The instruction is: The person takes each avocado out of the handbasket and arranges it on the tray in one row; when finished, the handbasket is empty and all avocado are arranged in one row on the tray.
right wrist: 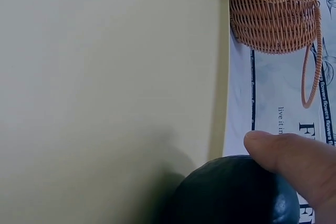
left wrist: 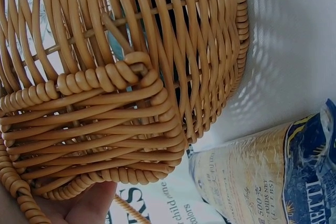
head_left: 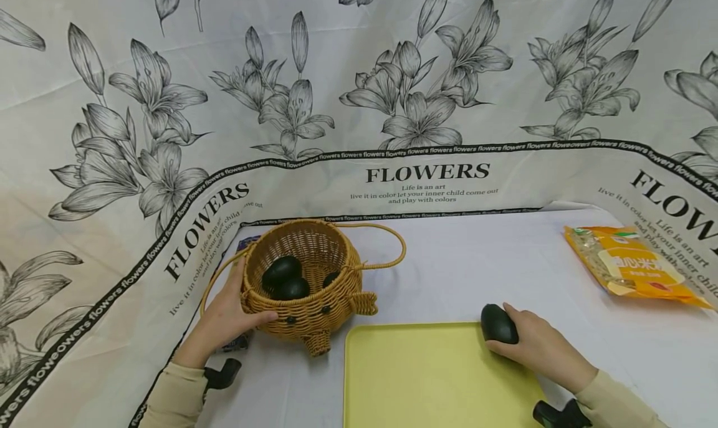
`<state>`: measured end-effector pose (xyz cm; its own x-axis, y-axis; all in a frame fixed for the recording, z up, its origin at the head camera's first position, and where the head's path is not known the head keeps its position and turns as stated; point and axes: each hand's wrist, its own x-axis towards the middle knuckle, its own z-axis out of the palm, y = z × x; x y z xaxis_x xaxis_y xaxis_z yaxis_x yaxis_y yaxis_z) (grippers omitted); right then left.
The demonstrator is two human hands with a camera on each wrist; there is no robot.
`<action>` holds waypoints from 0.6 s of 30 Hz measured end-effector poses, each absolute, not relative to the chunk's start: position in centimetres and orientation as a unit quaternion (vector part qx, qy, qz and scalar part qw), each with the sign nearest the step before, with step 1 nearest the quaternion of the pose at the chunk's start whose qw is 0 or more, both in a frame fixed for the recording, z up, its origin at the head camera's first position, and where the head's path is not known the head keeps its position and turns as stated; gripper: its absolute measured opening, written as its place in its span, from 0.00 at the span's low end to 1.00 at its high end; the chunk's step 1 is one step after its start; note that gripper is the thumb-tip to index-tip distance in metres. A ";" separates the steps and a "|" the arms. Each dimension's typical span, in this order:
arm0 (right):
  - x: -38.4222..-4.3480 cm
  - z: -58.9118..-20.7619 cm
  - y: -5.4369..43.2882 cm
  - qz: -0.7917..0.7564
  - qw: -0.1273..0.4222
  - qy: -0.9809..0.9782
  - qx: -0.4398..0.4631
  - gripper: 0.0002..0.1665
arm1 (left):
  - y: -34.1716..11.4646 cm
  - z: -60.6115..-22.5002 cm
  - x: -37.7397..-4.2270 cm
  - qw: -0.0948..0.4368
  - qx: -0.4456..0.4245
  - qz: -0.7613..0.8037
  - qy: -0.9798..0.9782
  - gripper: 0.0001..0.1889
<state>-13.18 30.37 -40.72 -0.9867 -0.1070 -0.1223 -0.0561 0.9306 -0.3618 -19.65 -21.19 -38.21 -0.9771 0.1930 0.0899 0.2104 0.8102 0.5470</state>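
A wicker basket with an animal-like snout stands left of the yellow tray, tilted a little toward me. My left hand grips its left side, thumb on the front wall and the other fingers partly hidden behind it. Inside lie dark green avocados, one of them mostly covered by the rim. At the tray's far right corner my right hand holds another avocado between thumb and fingers. In the right wrist view this avocado casts a shadow on the tray; whether it touches cannot be told.
The yellow tray lies at the front middle of the white table. An orange food bag lies at the back right. Behind the basket is a blue and clear pasta bag. A flower-printed cloth hangs along the back and left.
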 end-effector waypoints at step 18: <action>-13.1 -39.1 31.0 -0.200 0.072 0.976 -0.042 0.63 | -21.1 -38.0 -19.7 0.004 -0.103 -0.287 -0.952 0.66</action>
<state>-13.12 31.00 -39.13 -0.9861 -0.1114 -0.1236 -0.0537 0.9161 -0.3973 -19.68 -21.14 -38.04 -0.9786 0.1944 0.0676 0.1994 0.8142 0.5453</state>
